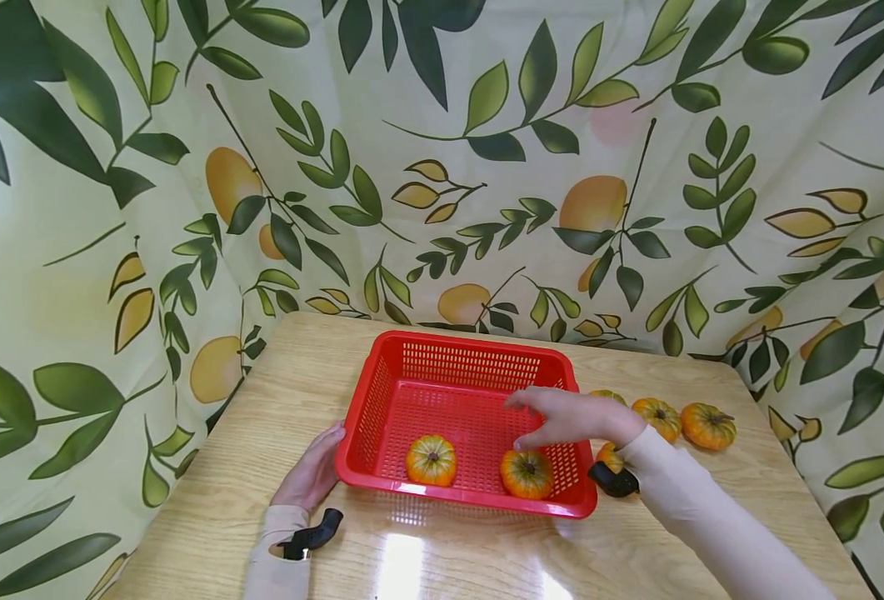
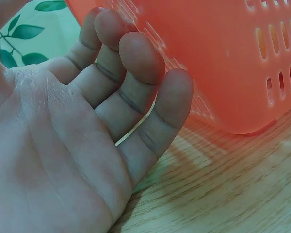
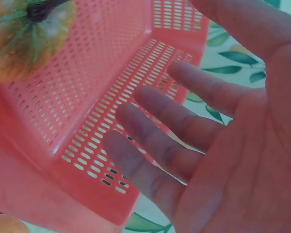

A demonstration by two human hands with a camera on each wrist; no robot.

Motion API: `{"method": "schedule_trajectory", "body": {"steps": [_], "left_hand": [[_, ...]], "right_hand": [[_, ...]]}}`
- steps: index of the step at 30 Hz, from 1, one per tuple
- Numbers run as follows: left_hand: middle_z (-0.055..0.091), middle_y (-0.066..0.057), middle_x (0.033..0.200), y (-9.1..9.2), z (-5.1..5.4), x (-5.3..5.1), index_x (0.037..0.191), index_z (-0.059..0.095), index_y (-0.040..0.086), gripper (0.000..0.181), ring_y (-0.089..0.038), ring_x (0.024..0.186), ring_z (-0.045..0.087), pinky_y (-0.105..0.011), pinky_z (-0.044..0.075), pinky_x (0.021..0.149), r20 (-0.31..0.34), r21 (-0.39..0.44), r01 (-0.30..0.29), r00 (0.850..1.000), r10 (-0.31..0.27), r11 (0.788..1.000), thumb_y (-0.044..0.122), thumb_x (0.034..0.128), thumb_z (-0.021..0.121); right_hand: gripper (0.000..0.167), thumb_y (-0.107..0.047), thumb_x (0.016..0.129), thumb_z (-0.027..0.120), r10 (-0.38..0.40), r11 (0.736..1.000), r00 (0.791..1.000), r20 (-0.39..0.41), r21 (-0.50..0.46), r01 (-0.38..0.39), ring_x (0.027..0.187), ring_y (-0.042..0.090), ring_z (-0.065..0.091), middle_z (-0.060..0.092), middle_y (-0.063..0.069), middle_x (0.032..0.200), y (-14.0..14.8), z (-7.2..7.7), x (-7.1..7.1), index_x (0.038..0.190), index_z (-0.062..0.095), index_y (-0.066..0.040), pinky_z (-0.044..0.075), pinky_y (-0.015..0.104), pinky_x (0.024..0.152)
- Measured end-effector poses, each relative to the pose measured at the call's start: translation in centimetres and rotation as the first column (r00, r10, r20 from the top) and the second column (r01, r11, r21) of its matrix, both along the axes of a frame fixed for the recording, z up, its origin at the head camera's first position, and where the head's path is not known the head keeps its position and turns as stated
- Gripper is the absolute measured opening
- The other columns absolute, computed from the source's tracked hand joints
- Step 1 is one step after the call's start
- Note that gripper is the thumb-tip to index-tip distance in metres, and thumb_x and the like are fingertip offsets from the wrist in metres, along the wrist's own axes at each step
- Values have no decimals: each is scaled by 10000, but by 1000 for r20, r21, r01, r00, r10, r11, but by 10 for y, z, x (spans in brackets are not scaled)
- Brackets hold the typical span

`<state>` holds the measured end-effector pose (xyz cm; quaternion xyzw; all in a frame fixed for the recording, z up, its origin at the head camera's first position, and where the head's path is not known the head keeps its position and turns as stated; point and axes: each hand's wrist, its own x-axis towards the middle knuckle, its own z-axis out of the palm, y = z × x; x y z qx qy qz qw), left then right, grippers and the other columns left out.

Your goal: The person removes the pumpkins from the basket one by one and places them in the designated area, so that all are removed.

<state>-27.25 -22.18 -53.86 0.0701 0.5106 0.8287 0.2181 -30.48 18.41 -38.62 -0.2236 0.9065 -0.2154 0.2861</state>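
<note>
A red slotted basket (image 1: 466, 497) holds two orange-yellow pumpkins, one at the front left (image 1: 431, 460) and one at the front right (image 1: 527, 473). My left hand (image 1: 312, 473) is at the basket's left side; in the left wrist view its slightly bent fingers (image 2: 141, 53) rest against the outer wall. My right hand (image 1: 561, 414) hovers over the right part of the basket, just above the front-right pumpkin, holding nothing. The right wrist view shows this hand (image 3: 208, 145) with its fingers spread and a pumpkin (image 3: 26, 36) inside the basket beyond.
Several more pumpkins lie on the wooden table (image 1: 239, 467) right of the basket, including one at the far right (image 1: 707, 427) and another beside it (image 1: 657, 417); my right forearm partly covers this group. Leaf-patterned cloth (image 1: 442, 192) hangs behind the table and along its sides.
</note>
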Motion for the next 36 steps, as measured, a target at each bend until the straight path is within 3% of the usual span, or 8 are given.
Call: {"method": "schedule_trajectory", "body": {"steps": [6,22,25,30,36], "left_hand": [[703,123,1205,-1,-3,-1,1245,641,257,307,-35,1146,618,-254,450,1031,-27,21,26,999,-26,999,216,1080,385],[694,119,1222,-2,-1,0,1256,632,267,301,-44,1150,613,-263,447,1037,-5,14,18,1000,-18,1000,226,1076,394],[692,120,1222,-2,-1,0,1254,629,267,294,-42,1148,613,-264,447,1036,3,11,12,1000,-12,1000,227,1074,400],[695,117,1220,-2,-1,0,1253,629,268,290,-45,1150,614,-264,450,1037,4,17,11,1000,-11,1000,226,1072,406],[694,105,1250,-3,-3,-1,1291,624,270,321,-57,1177,607,-270,437,1057,-28,25,45,999,-44,999,228,1076,390]], "right_hand": [[673,-368,842,814,17,997,994,107,79,-26,1356,324,488,539,93,1461,-9,-2,1,1419,508,-206,453,559,1094],[762,-287,793,859,49,967,989,139,242,-82,1419,318,404,391,96,1589,-18,-9,3,1455,487,-238,431,620,1091],[697,-269,797,846,72,962,987,143,252,-107,1371,300,450,438,84,1546,-20,-12,4,1417,528,-236,439,598,1089],[585,-216,786,844,92,959,985,148,253,-128,1151,208,535,571,-2,1313,-24,-15,6,1311,587,-232,496,511,1030],[650,-103,752,854,109,950,980,164,274,-152,1139,191,537,599,-21,1269,-28,-21,7,1322,561,-210,485,499,1059]]}}
